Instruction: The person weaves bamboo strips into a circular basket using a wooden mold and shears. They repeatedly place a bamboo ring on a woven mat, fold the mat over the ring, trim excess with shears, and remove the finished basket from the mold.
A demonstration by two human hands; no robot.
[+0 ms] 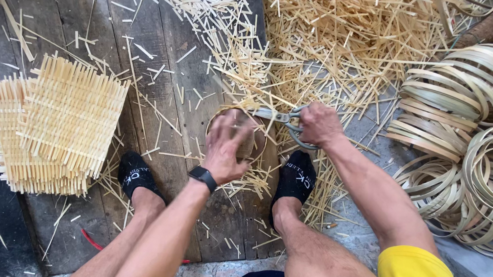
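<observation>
While the left hand [225,146] presses flat on a small round woven piece [236,133] on the wooden floor [164,82], the right hand [317,124] grips scissors [284,121] at its edge. Square woven mats [53,126] lie left.

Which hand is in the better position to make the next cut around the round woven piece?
The right hand, probably: it already holds the scissors, whose blades touch the rim of the round woven piece. The left hand presses flat on that piece, so it is busy.
</observation>
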